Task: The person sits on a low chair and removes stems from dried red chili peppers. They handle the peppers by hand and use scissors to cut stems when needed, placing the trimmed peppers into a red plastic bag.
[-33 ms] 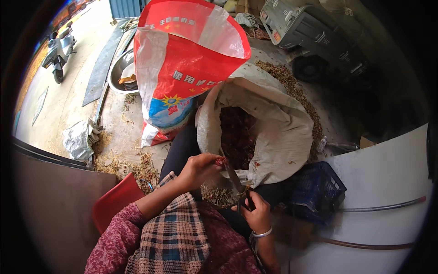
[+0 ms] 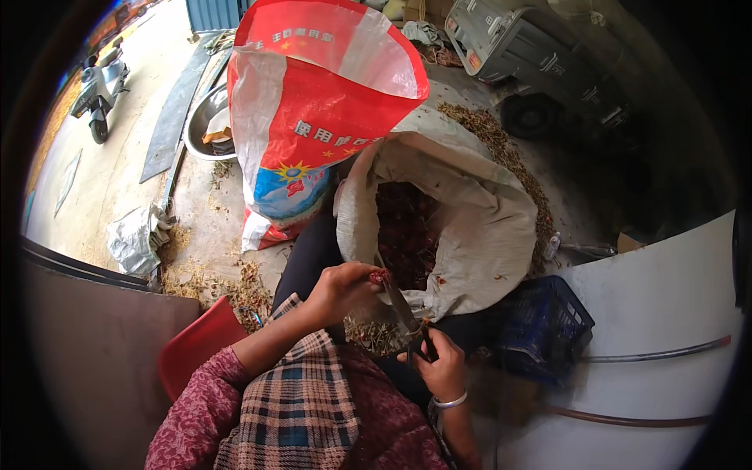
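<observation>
My left hand (image 2: 342, 294) is closed, pinching a dried red chili (image 2: 379, 276) at its fingertips. My right hand (image 2: 440, 364) grips the dark handles of a pair of scissors (image 2: 403, 305), whose blades point up and left to the chili. Whether the blades touch it is hard to tell. Just beyond both hands, a whitish woven sack (image 2: 482, 227) stands with its mouth rolled wide. Inside lies a heap of dark red dried chilies (image 2: 407, 227), partly in shadow. Left of it rises a tall red and white plastic sack (image 2: 337, 102), its top spread apart; its contents are hidden.
Dry stem scraps (image 2: 207, 282) litter the floor around the sacks. A blue plastic crate (image 2: 548, 329) sits at the right, a red plastic seat (image 2: 202, 345) at the left. Farther off are a metal basin (image 2: 197, 129), a grey wheeled bin (image 2: 540, 63) and a scooter (image 2: 99, 98).
</observation>
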Tool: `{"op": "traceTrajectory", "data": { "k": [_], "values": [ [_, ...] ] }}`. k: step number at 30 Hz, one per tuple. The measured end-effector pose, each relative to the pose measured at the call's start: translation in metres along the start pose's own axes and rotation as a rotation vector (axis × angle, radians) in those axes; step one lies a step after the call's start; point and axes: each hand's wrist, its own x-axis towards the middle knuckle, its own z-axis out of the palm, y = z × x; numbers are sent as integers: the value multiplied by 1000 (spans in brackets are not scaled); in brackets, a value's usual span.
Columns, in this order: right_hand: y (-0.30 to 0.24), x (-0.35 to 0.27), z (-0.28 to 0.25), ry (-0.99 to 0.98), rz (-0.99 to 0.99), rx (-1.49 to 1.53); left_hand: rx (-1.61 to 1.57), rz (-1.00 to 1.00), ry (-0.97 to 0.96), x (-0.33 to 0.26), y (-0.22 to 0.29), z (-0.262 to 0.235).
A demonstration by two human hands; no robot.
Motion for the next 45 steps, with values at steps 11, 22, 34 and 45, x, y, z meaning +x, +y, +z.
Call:
{"op": "traceTrajectory", "data": {
  "k": [11, 22, 34, 45],
  "values": [
    [-1, -8, -16, 1, -20, -274, 166, 147, -17, 4, 0, -2],
    [-5, -6, -33, -36, -46, -385, 257, 222, -106, 5, -3, -4],
    [2, 0, -19, 26, -73, -391, 266, 181, -42, 7, 0, 3],
    [23, 4, 21, -225, 404, 673, 129, 102, 55, 12, 6, 6]
  ]
}}
